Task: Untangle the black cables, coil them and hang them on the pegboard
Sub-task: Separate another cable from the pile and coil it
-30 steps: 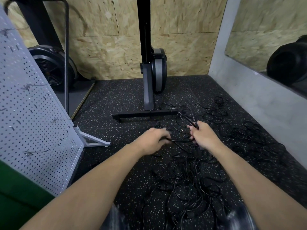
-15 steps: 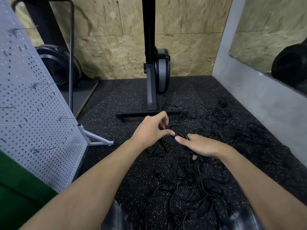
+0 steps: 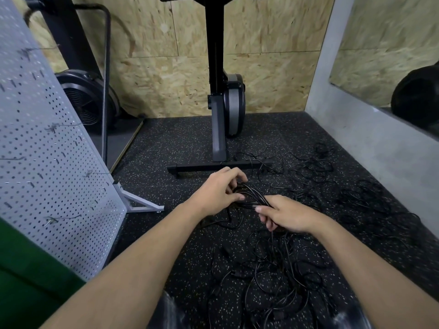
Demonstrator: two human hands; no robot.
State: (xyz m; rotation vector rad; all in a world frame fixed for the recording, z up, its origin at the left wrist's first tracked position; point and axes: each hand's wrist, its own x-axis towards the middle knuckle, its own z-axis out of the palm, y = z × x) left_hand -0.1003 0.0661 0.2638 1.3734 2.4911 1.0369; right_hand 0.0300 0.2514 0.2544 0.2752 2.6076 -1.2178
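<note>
A tangle of thin black cables (image 3: 280, 264) sprawls over the speckled black floor mat, from near my knees out to the right wall. My left hand (image 3: 219, 189) holds a small bundle of cable loops (image 3: 251, 195) with curled fingers. My right hand (image 3: 283, 216) grips the same bundle from the right, and strands trail down from it into the pile. The grey pegboard (image 3: 47, 148) leans at the left on a metal foot, with several wire hooks sticking out of it.
A black exercise machine (image 3: 223, 110) stands on a floor bar just beyond my hands. A fan-wheel machine (image 3: 83, 100) sits behind the pegboard. A grey low wall (image 3: 370, 148) bounds the right side. A green surface (image 3: 26, 269) lies at lower left.
My left hand has gathered cable loops and lifted them slightly. My right hand went from stretched flat over the pile to gripping the bundle beside the left hand.
</note>
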